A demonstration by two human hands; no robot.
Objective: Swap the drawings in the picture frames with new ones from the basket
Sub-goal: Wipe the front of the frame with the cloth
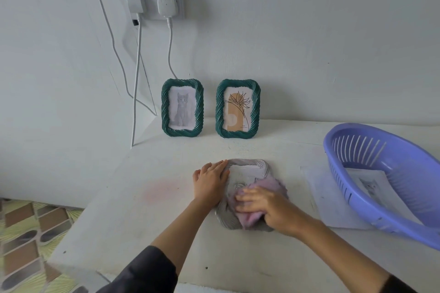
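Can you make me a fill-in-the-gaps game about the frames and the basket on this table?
1. The left green frame at the wall shows a drawing of a ____.
2. The right hand presses a lilac ____ onto the grey frame.
3. A sheet with a cat on it lies inside the purple ____.
Missing words: cat, cloth, basket.
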